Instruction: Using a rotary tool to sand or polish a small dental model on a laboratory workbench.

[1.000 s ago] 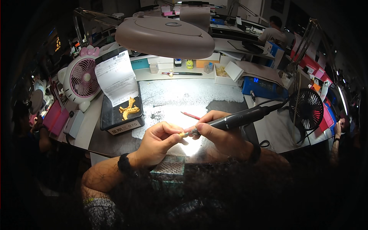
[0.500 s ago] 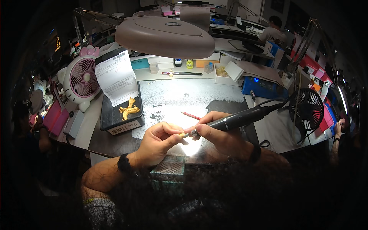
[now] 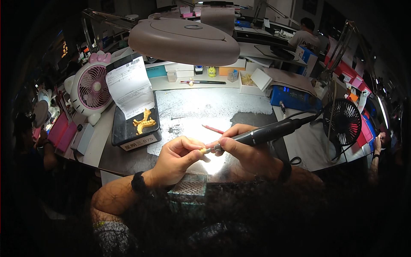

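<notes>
Head view: a pink-and-white fan point(image 3: 92, 88) stood on the desk point(image 3: 302, 145), well to the left of the left grip point(image 3: 174, 159). Nearer that grip, beyond it and to its left, a black tray point(image 3: 121, 127) held yellow arch-shaped models point(image 3: 144, 123). The left grip pinched a small yellowish piece point(image 3: 203, 151) at its tips, at the metal nose of the black handpiece point(image 3: 267, 132); contact could not be confirmed. A red pencil-like rod point(image 3: 212, 129) lay beyond both grips. The right grip point(image 3: 242, 150) was wrapped around the handpiece. Farther right were a blue control box point(image 3: 295, 100) and a black fan point(image 3: 342, 122).
</notes>
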Demonstrator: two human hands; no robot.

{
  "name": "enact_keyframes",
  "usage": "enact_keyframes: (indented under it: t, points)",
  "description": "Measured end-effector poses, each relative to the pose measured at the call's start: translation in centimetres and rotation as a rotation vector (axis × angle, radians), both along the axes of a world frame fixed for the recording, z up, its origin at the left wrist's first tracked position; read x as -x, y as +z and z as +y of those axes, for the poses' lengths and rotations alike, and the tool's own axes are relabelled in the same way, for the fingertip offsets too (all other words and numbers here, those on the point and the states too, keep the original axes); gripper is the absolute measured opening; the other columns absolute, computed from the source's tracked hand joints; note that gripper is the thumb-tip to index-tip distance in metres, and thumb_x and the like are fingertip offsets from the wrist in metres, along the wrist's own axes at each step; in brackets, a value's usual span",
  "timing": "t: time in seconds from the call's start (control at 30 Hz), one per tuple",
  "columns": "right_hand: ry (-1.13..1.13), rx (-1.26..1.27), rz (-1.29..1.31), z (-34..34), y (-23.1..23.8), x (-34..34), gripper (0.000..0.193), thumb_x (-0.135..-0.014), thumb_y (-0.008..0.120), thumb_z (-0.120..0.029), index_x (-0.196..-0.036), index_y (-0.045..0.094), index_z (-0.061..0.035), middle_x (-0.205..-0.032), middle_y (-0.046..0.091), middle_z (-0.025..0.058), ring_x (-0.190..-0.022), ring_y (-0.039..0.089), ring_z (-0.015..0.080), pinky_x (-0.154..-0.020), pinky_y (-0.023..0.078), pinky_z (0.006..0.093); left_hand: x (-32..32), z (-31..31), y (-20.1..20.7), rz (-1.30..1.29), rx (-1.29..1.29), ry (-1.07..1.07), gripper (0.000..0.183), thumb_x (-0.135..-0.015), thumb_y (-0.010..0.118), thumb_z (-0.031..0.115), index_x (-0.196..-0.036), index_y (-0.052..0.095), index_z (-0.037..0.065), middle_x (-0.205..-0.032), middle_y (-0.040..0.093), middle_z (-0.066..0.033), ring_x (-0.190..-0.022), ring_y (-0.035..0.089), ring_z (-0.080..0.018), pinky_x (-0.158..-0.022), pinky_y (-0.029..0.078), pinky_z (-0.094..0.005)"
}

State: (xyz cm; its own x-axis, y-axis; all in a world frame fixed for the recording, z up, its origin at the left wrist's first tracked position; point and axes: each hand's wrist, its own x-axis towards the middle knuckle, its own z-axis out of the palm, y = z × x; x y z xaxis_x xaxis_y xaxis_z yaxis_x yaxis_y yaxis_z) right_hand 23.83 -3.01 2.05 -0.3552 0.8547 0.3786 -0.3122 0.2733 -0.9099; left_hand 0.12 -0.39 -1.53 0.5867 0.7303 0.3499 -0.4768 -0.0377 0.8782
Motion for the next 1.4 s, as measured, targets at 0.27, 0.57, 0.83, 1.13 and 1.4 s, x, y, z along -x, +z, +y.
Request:
enact_keyframes:
  t: [0.27,0.57,0.83,1.13,1.4]
  points:
    - [-0.009,0.027,0.005,-0.04,-0.02,0.01,0.014,-0.098,0.068,-0.009,-0.101,0.064,0.0042,-0.092,0.073,0.0108,-0.085,0.071,0.0134,-0.08,0.058,0.0269,0.01,0.02,-0.02,0.002,0.004,0.0,0.006,-0.101,0.063,0.001,-0.105,0.059,0.0,-0.122,0.068,-0.0192,-0.111,0.068,-0.0251,-0.097,0.058,-0.0429]
    - [-0.014,0.001,-0.004,-0.03,-0.04,0.13,0.012,-0.098,0.069,-0.008,-0.099,0.064,0.0031,-0.088,0.074,0.0084,-0.081,0.07,0.0109,-0.087,0.057,0.0283,-0.06,-0.01,0.04,-0.009,0.002,-0.003,0.005,-0.101,0.063,0.001,-0.105,0.059,0.0,-0.122,0.068,-0.0191,-0.111,0.068,-0.025,-0.098,0.058,-0.0426]
    - [-0.034,-0.034,-0.013,-0.18,0.04,0.18,0.013,-0.097,0.07,-0.008,-0.1,0.065,0.0034,-0.088,0.074,0.0082,-0.081,0.07,0.0101,-0.077,0.057,0.0248,-0.07,0.01,-0.07,-0.014,-0.001,-0.007,0.006,-0.101,0.063,0.001,-0.105,0.059,0.0,-0.119,0.068,-0.0175,-0.11,0.068,-0.025,-0.098,0.057,-0.0421]
    - [-0.05,-0.074,-0.051,0.11,-0.15,0.02,0.012,-0.098,0.068,-0.008,-0.1,0.064,0.0035,-0.087,0.073,0.0083,-0.08,0.07,0.0113,-0.078,0.057,0.0262,-0.16,0.08,-0.12,-0.029,-0.002,-0.016,0.006,-0.101,0.062,0.0,-0.106,0.059,-0.001,-0.119,0.068,-0.0172,-0.11,0.068,-0.0245,-0.098,0.058,-0.0418]
    - [-0.027,-0.004,-0.004,0.0,0.32,-0.18,0.014,-0.099,0.067,-0.009,-0.101,0.063,0.0042,-0.093,0.073,0.0118,-0.086,0.071,0.0141,-0.08,0.058,0.0276,-0.08,-0.23,0.14,0.018,0.001,0.031,0.011,-0.101,0.062,0.0,-0.111,0.061,-0.003,-0.119,0.069,-0.0171,-0.11,0.068,-0.0246,-0.098,0.058,-0.0414]
